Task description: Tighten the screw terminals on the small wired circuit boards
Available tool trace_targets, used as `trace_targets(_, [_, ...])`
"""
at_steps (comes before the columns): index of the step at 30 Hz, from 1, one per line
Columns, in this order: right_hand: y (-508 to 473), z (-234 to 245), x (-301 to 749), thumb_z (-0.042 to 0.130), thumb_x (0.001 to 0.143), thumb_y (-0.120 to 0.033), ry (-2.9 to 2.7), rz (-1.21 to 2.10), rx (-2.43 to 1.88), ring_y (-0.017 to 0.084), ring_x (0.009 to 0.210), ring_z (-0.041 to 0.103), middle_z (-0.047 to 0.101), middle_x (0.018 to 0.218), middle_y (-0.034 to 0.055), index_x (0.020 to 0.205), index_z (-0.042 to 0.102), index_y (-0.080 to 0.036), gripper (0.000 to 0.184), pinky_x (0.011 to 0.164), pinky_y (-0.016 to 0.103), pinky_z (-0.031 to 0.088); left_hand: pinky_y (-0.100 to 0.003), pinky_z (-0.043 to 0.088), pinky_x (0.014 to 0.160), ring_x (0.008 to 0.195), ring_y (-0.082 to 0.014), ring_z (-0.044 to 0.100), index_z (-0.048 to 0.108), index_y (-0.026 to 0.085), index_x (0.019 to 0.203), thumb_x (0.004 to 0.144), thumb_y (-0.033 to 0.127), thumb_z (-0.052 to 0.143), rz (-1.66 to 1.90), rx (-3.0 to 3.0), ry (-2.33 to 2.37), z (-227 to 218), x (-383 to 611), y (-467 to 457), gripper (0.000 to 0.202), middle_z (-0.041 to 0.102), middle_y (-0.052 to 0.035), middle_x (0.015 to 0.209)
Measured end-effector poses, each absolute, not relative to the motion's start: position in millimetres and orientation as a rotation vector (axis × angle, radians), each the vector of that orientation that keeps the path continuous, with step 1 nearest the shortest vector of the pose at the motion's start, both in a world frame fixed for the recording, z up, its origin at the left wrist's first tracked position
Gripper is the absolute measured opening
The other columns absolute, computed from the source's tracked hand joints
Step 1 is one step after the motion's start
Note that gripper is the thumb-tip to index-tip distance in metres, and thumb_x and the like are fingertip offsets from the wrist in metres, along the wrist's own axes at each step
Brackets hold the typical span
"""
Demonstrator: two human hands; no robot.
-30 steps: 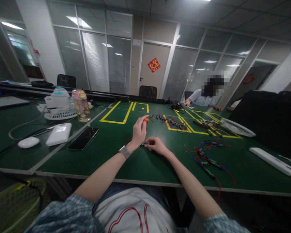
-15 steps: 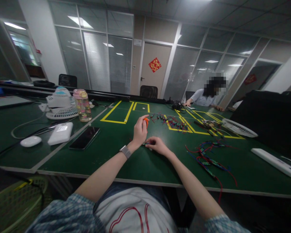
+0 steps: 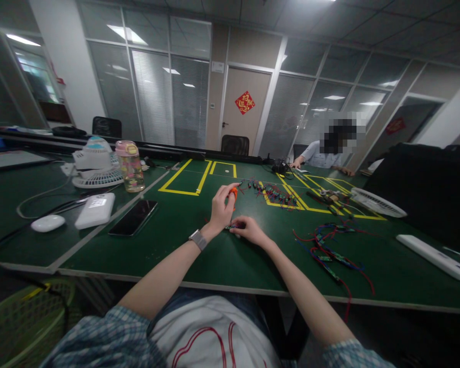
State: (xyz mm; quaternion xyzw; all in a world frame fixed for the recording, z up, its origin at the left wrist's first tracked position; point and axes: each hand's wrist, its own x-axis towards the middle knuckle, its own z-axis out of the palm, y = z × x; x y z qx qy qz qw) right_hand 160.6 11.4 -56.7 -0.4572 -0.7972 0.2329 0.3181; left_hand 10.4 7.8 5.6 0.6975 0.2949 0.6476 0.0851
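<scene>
My left hand [image 3: 221, 208] is closed around an orange-handled tool [image 3: 235, 192]. Only a bit of orange shows past the thumb and fingers, so its kind is unclear. Just below, a small green circuit board [image 3: 229, 227] with wire ends lies at the table surface, partly hidden by both hands. My right hand [image 3: 250, 230] pinches the right end of this board, thumb and forefinger together. Beyond my hands, several small boards with red and blue wires [image 3: 276, 194] lie in a row. To the right is a looser bunch of wired boards [image 3: 325, 250].
The green table [image 3: 176, 255] carries yellow tape outlines [image 3: 178, 192]. On the left are a phone [image 3: 133, 218], a white power bank [image 3: 95, 210], a bottle [image 3: 130, 168] and a fan [image 3: 97, 166]. A white bar-shaped device [image 3: 435, 256] lies right. Another person [image 3: 322, 154] sits across the table.
My left hand's fingers and the orange-handled tool have shifted slightly to the right, with more orange showing. My right hand stays at the board.
</scene>
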Motion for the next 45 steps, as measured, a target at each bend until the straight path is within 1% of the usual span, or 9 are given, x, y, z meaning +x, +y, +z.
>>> trace_targets(7, [11.2,-56.5,160.4,0.072,0.071,-0.022,-2.086,0.619,-1.199,0.013,0.068,0.056,0.066,0.078,0.0025,0.089,0.073,-0.016,0.019,0.065,0.024,0.043,-0.026,0.046,0.076,0.082,-0.0144,0.055,0.063,0.019,0.108,0.089,0.017,0.050,1.962,2.113,0.937,8.0,11.3,5.0,0.023,0.059,-0.0045,0.095])
trace_targets(14, [9.2,-53.9,159.4,0.073,0.071,-0.023,-2.091,0.606,-1.218,0.013,0.068,0.054,0.063,0.074,0.0014,0.088,0.073,-0.017,0.017,0.065,0.024,0.042,-0.029,0.046,0.086,0.097,-0.0163,0.058,0.060,0.020,0.116,0.097,0.020,0.035,1.919,2.073,0.887,5.0,10.1,7.6,0.031,0.062,-0.0065,0.106])
trace_targets(17, [9.4,-54.0,159.5,0.073,0.071,-0.022,-2.095,0.599,-1.220,0.013,0.068,0.054,0.064,0.075,0.0018,0.088,0.073,-0.017,0.018,0.065,0.025,0.042,-0.031,0.046,0.089,0.100,-0.0166,0.059,0.057,0.020,0.120,0.097,0.020,0.036,1.912,2.046,0.889,5.6,10.6,9.2,0.032,0.063,-0.0071,0.109])
trace_targets(29, [9.5,-55.0,160.1,0.072,0.072,-0.024,-2.092,0.632,-1.218,0.013,0.066,0.055,0.066,0.075,0.0024,0.089,0.073,-0.016,0.019,0.064,0.024,0.043,-0.028,0.048,0.076,0.080,-0.0145,0.053,0.063,0.020,0.102,0.084,0.022,0.063,2.019,2.073,1.021,8.3,11.8,6.2,0.018,0.053,-0.0029,0.090])
trace_targets(32, [9.7,-54.5,159.6,0.072,0.072,-0.023,-2.099,0.608,-1.228,0.013,0.067,0.055,0.065,0.076,0.0023,0.089,0.073,-0.016,0.019,0.064,0.024,0.042,-0.028,0.048,0.079,0.086,-0.0158,0.055,0.063,0.020,0.105,0.090,0.024,0.053,2.000,2.053,0.993,7.5,11.3,7.1,0.018,0.055,-0.0046,0.094])
trace_targets(35, [9.9,-54.3,159.4,0.073,0.070,-0.022,-2.102,0.588,-1.237,0.013,0.069,0.055,0.065,0.076,0.0020,0.088,0.073,-0.016,0.019,0.065,0.024,0.043,-0.030,0.046,0.087,0.099,-0.0168,0.056,0.061,0.020,0.112,0.097,0.020,0.036,1.968,2.055,0.916,6.6,10.3,8.5,0.029,0.058,-0.0070,0.105])
trace_targets(37, [10.0,-54.5,159.5,0.073,0.071,-0.022,-2.102,0.587,-1.232,0.013,0.069,0.055,0.064,0.076,0.0018,0.088,0.073,-0.017,0.019,0.065,0.024,0.043,-0.031,0.045,0.090,0.101,-0.0170,0.056,0.060,0.019,0.114,0.097,0.019,0.033,1.966,2.051,0.893,6.2,9.8,9.3,0.031,0.060,-0.0072,0.108])
trace_targets(42, [10.0,-55.3,159.9,0.073,0.071,-0.021,-2.091,0.592,-1.211,0.013,0.069,0.055,0.064,0.076,0.0022,0.088,0.073,-0.016,0.018,0.065,0.024,0.043,-0.027,0.047,0.077,0.084,-0.0148,0.056,0.061,0.020,0.112,0.094,0.021,0.044,1.985,2.046,0.956,7.6,10.8,7.5,0.025,0.058,-0.0051,0.096])
trace_targets(45, [9.9,-55.2,160.0,0.073,0.071,-0.022,-2.094,0.612,-1.211,0.014,0.069,0.055,0.065,0.077,0.0028,0.088,0.073,-0.016,0.018,0.065,0.025,0.042,-0.026,0.048,0.075,0.079,-0.0138,0.053,0.064,0.021,0.105,0.089,0.021,0.056,2.016,2.062,1.013,9.2,11.8,4.9,0.018,0.053,-0.0031,0.090])
